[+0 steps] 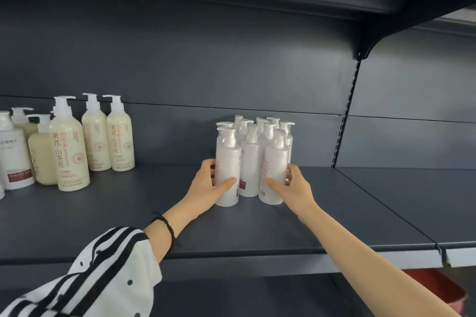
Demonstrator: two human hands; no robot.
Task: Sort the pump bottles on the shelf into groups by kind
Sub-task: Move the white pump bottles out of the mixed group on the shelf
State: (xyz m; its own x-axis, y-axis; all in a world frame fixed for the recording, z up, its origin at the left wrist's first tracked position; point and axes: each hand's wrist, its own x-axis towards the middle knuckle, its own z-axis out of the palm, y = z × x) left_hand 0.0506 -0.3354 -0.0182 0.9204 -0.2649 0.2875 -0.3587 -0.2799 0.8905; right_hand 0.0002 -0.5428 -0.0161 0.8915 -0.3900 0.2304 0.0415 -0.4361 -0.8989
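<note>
Left hand [209, 184], fingers [211, 162] around front-left white bottle [228, 157]; right hand [296, 186], fingers [293, 169] around front-right white bottle [275, 162].

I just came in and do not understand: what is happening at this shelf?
A person is sorting pump bottles on a shelf. The left hand grips the front-left bottle of a white cluster; the right hand grips the front-right bottle. Further left, apart, stand cream bottles.

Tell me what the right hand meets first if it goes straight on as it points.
The right hand grips the front-right white bottle; that comes first, then likely the cluster behind.
</note>
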